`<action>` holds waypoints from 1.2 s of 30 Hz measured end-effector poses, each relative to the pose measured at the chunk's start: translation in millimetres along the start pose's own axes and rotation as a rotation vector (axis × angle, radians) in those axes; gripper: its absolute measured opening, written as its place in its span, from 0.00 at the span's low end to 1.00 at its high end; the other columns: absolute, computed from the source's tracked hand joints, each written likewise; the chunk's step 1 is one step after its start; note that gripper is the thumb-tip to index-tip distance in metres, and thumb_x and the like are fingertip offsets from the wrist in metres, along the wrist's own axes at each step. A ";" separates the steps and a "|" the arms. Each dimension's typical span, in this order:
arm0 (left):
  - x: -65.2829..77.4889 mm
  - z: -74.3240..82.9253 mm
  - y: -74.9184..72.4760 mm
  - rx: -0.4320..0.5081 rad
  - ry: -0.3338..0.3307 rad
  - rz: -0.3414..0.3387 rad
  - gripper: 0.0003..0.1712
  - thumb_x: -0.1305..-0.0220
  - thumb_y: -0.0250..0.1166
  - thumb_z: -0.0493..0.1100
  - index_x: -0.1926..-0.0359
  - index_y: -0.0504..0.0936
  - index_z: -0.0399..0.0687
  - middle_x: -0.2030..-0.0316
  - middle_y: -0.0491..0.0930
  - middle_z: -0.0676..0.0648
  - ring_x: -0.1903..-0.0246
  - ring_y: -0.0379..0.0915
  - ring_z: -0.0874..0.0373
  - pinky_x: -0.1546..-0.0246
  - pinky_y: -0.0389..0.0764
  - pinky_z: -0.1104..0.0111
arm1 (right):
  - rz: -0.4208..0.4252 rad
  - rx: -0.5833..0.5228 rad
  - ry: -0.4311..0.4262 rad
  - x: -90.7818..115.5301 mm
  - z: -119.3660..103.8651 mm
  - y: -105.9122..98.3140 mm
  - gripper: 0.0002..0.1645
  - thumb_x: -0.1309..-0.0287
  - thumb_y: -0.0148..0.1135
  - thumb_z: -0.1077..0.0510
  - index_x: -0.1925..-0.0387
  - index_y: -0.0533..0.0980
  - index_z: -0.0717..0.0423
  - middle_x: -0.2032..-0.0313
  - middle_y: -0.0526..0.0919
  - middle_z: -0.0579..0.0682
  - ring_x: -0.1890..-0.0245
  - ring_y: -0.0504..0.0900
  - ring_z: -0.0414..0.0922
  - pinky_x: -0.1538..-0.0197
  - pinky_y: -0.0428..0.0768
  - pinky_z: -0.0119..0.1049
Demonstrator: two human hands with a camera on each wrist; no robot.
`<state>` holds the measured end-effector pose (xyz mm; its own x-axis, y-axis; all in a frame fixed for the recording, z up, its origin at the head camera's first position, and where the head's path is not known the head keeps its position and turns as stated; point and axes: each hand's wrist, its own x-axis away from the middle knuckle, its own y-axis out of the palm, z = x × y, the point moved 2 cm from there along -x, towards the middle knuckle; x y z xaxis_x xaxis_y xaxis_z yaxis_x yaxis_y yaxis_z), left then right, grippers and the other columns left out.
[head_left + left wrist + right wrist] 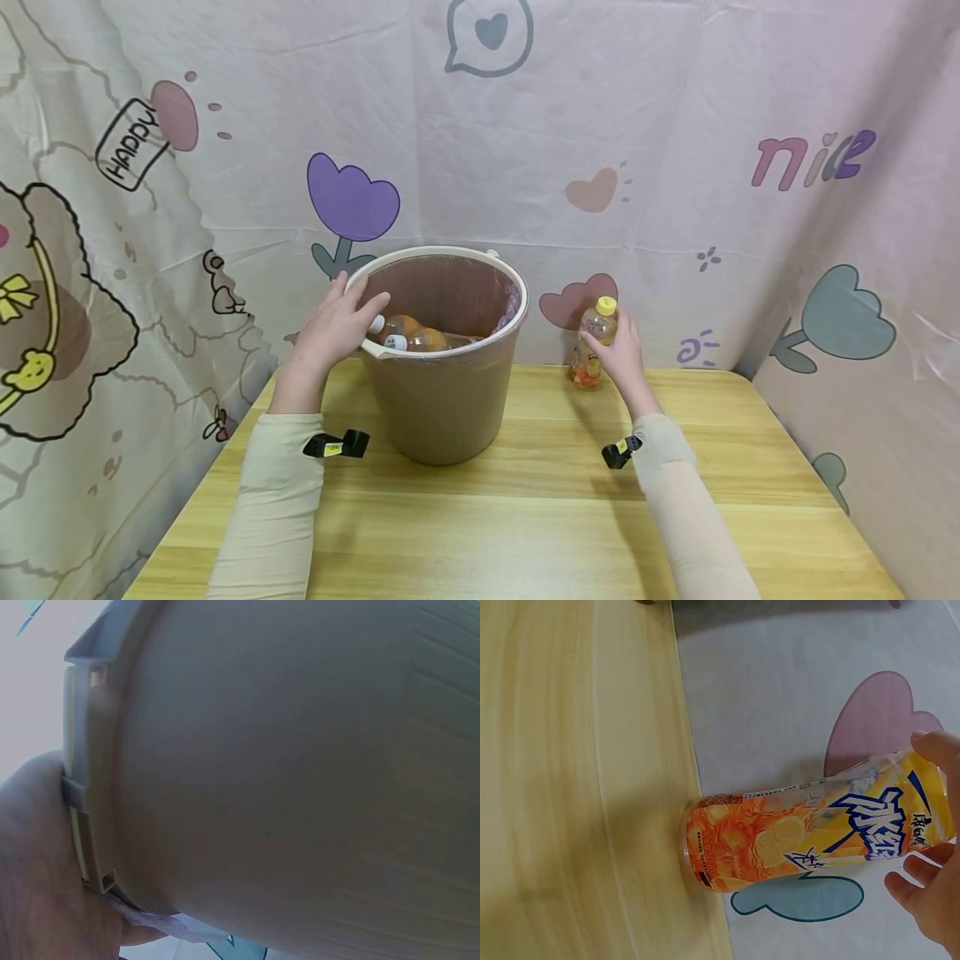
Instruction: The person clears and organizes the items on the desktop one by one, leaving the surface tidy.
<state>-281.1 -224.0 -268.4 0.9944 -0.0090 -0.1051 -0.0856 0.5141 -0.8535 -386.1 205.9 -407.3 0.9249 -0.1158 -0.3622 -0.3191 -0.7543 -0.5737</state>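
My left hand (330, 329) rests at the left rim of a brown trash bin (442, 408), fingers spread over the edge. In the left wrist view, the palm lies against the rim beside the bin's wall (285, 765). My right hand (624, 350) holds a clear plastic drink bottle (587, 367) by its upper part, thumb on one side and fingers on the other. The bottle has a yellow cap (605, 306) and, in the right wrist view, an orange and yellow label (780, 840) with lemon slices. Its base is at the table's back edge.
Inside the bin lie several bottles (426, 340) with white caps, and a plastic liner (512, 307) shows at its rim. The wooden table (465, 533) meets a printed cloth backdrop (480, 167) behind, with more cloth at both sides.
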 end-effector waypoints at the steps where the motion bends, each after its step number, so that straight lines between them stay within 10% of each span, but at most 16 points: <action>1: -0.2 0.0 -0.1 -0.002 0.001 0.002 0.47 0.30 0.34 0.73 0.22 0.43 0.50 0.23 0.32 0.35 0.26 0.35 0.28 0.32 0.44 0.31 | 0.001 0.000 -0.007 0.9 0.0 -0.2 0.54 0.42 0.67 0.45 0.27 0.50 0.63 0.32 0.60 0.68 0.30 0.60 0.63 0.27 0.59 0.58; 36: 0.3 0.0 0.2 -0.016 0.005 -0.002 0.47 0.30 0.34 0.73 0.22 0.43 0.49 0.23 0.32 0.35 0.27 0.34 0.27 0.33 0.44 0.30 | -0.002 0.013 -0.275 51.2 -14.0 3.5 0.48 0.52 0.74 0.61 0.32 0.61 0.60 0.37 0.67 0.67 0.36 0.67 0.63 0.33 0.66 0.63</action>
<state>-280.8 -223.9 -268.6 0.9943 -0.0145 -0.1054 -0.0841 0.5002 -0.8618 -337.0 188.3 -417.6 0.8352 0.0669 -0.5458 -0.3217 -0.7457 -0.5835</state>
